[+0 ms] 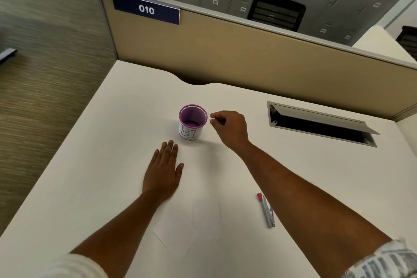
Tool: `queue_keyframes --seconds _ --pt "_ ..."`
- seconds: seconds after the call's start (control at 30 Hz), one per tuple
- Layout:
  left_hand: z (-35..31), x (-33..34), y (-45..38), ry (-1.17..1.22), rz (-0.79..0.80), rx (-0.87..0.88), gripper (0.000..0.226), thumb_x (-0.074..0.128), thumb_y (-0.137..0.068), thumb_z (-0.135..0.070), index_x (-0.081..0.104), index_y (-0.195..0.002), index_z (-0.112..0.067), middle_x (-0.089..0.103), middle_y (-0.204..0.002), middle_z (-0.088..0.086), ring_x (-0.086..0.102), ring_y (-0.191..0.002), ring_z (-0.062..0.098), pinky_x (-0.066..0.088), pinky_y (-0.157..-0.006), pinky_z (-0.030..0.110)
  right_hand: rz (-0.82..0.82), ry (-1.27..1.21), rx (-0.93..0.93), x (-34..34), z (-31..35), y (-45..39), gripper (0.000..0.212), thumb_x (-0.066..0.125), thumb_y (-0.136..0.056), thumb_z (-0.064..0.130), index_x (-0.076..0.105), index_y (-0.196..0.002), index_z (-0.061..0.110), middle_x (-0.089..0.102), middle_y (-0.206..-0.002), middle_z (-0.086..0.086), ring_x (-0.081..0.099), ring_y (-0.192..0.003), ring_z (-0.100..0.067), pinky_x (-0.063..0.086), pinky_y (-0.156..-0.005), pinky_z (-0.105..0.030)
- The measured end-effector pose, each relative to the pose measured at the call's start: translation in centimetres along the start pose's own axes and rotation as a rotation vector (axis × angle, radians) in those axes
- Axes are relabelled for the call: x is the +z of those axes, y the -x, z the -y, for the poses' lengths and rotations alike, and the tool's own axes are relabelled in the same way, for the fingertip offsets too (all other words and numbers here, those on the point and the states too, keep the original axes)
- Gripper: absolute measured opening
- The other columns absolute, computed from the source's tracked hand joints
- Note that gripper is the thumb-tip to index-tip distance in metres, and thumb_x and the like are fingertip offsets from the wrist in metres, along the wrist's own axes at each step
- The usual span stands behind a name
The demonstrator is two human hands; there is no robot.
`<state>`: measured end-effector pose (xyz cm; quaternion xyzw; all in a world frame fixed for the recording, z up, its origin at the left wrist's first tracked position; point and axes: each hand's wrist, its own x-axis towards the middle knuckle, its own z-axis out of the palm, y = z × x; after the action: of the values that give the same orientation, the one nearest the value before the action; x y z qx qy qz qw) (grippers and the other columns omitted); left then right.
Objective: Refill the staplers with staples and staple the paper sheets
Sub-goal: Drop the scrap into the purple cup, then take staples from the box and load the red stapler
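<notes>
White paper sheets (191,221) lie flat on the white desk (101,165), hard to tell from its surface apart from faint creases and a near edge. My left hand (164,171) rests flat, fingers straight, just beyond them. A purple mesh cup (193,121) with a hand-lettered paper label stands ahead of it. My right hand (228,127) hovers beside the cup's right rim, fingers curled and thumb against forefinger; nothing shows between the fingertips. A slim grey tool with a pink end (266,210) lies to the right of the sheets. No stapler is plainly recognisable.
An open cable hatch (320,123) with a raised metal flap sits in the desk at the right. A tan partition (225,52) with a "010" sign closes the far side. The desk's left edge drops to carpet floor. Grey lockers and a black chair stand behind.
</notes>
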<state>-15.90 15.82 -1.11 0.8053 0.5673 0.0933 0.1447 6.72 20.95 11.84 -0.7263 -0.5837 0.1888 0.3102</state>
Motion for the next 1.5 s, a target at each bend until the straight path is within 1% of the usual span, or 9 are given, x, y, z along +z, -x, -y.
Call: queue_keyframes --seconds 0.2,0.47,0.6,0.73,0.93,1.23,1.3,1.43,1.5 --pt "-1.2 -0.1 -0.3 0.009 0.054 -0.087 0.063 0.037 -0.104 -0.03 0.017 -0.158 -0.005 0.007 -0.169 0.011 0.004 -0.156 0.028 0.01 -0.127 0.041 -0.06 -0.084 0.156 -4.5 -6.0 6.6 0.01 0.073 -0.088 0.015 0.081 -0.093 0.018 0.08 -0.088 0.003 0.073 -0.081 -0.012 0.057 -0.081 -0.033" --pt "-8.5 0.3 1.4 0.151 0.149 -0.238 0.068 0.047 -0.101 -0.02 0.014 -0.157 -0.003 0.0 -0.169 0.014 0.003 -0.156 0.031 0.018 -0.125 0.041 -0.225 -0.188 0.394 -7.8 -12.6 19.2 0.013 0.073 -0.087 0.011 0.079 -0.088 0.023 0.076 -0.082 0.009 0.073 -0.079 -0.009 0.06 -0.08 -0.038" --pt "-10.8 0.7 3.1 0.16 0.185 -0.234 0.068 0.046 -0.101 -0.023 0.013 -0.158 -0.005 -0.004 -0.169 0.011 0.003 -0.156 0.03 0.018 -0.124 0.041 -0.222 -0.154 0.424 -8.9 -14.5 21.8 0.014 0.073 -0.086 0.016 0.077 -0.082 0.029 0.075 -0.082 0.016 0.071 -0.081 -0.003 0.057 -0.08 -0.03" --pt "-11.1 0.7 4.1 0.162 0.236 -0.202 0.068 0.046 -0.102 -0.029 0.015 -0.159 -0.01 -0.004 -0.169 0.007 0.003 -0.156 0.026 0.019 -0.125 0.042 -0.185 -0.102 0.457 -9.5 -15.9 22.9 0.012 0.071 -0.088 0.017 0.077 -0.085 0.027 0.073 -0.085 0.014 0.069 -0.084 -0.009 0.056 -0.081 -0.032" --pt "-10.1 0.0 6.3 0.139 0.286 -0.095 0.066 0.051 -0.101 -0.037 0.024 -0.157 -0.017 0.003 -0.17 -0.002 0.009 -0.156 0.02 0.022 -0.124 0.042 -0.135 -0.072 0.412 -8.6 -15.9 23.3 0.007 0.071 -0.089 0.028 0.074 -0.082 0.029 0.072 -0.082 0.015 0.068 -0.079 -0.005 0.055 -0.077 -0.029" --pt "-13.0 -1.4 4.1 0.376 0.133 -0.09 0.055 0.062 -0.097 -0.027 0.043 -0.147 -0.011 0.039 -0.156 0.006 0.041 -0.142 0.022 0.033 -0.114 0.032 -0.066 -0.112 0.28 -7.6 -13.2 16.9 0.01 0.068 -0.089 0.015 0.077 -0.087 0.021 0.074 -0.084 0.01 0.072 -0.079 -0.015 0.059 -0.08 -0.033" --pt "-14.3 -2.0 2.5 0.451 0.098 -0.143 0.051 0.063 -0.097 -0.026 0.048 -0.143 -0.012 0.047 -0.149 0.006 0.048 -0.134 0.022 0.036 -0.108 0.028 -0.047 -0.129 0.292 -7.6 -12.8 15.4 0.01 0.068 -0.089 0.017 0.077 -0.088 0.022 0.071 -0.079 0.015 0.073 -0.073 -0.016 0.06 -0.075 -0.032" --pt "-16.7 -2.7 -1.3 0.606 0.066 -0.316 0.034 0.062 -0.097 -0.022 0.061 -0.129 -0.009 0.063 -0.133 0.008 0.059 -0.12 0.024 0.043 -0.098 0.028 0.008 -0.119 0.329 -7.3 -12.5 12.1 0.015 0.067 -0.088 0.017 0.078 -0.098 0.02 0.076 -0.102 0.004 0.07 -0.096 -0.016 0.054 -0.088 -0.03" --pt "-17.3 -2.6 -3.5 0.717 0.074 -0.421 0.019 0.061 -0.096 -0.018 0.069 -0.112 -0.012 0.069 -0.123 0.008 0.063 -0.115 0.027 0.049 -0.1 0.033 0.03 -0.13 0.35 -7.0 -12.7 10.4 0.017 0.067 -0.089 0.016 0.078 -0.102 0.017 0.076 -0.107 0.001 0.069 -0.1 -0.018 0.053 -0.09 -0.03"
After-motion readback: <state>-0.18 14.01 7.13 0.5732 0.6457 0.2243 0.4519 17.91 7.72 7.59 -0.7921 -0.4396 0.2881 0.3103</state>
